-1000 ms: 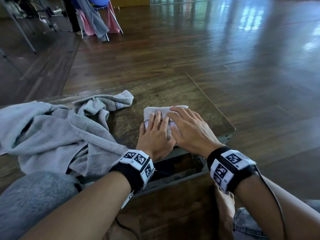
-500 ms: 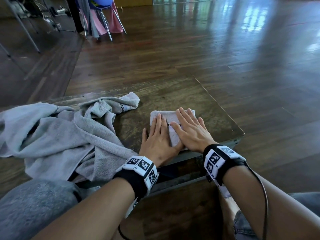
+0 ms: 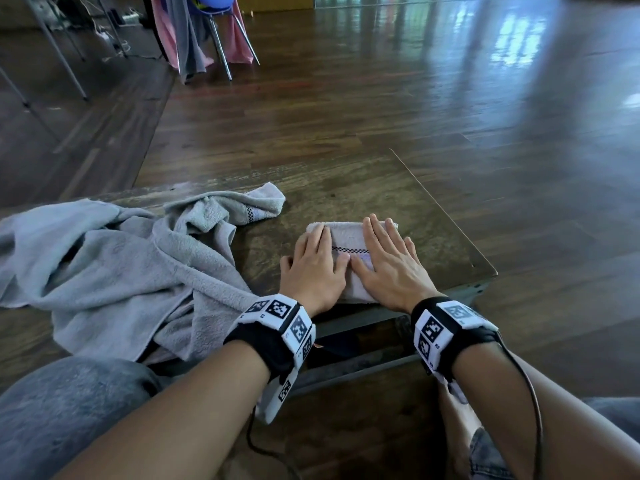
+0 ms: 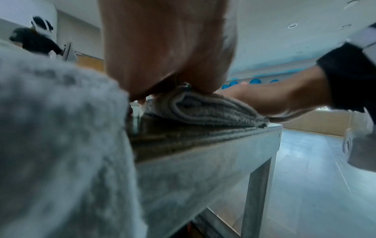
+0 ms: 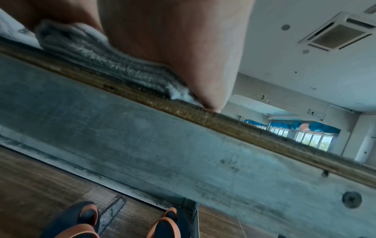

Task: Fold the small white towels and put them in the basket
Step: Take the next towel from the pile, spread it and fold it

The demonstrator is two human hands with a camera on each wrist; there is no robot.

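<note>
Both hands: we pressed left hand (image 3: 313,268) and right hand (image 3: 389,268) flat, fingers straight, on folded towel (image 3: 349,237).
Left: crumpled towels (image 3: 121,268) lay on table (image 3: 426,216).

Both forearms reach forward side by side, bare, each with a black wrist band carrying white marker tiles. Left hand (image 3: 313,263) lies palm down, fingers straight and together, thumb out to the left. Right hand (image 3: 389,263) likewise flat, fingers slightly spread, thumb tucked inward, touching the left hand's edge. Both sit near the table's near edge, toward its right corner.
</note>
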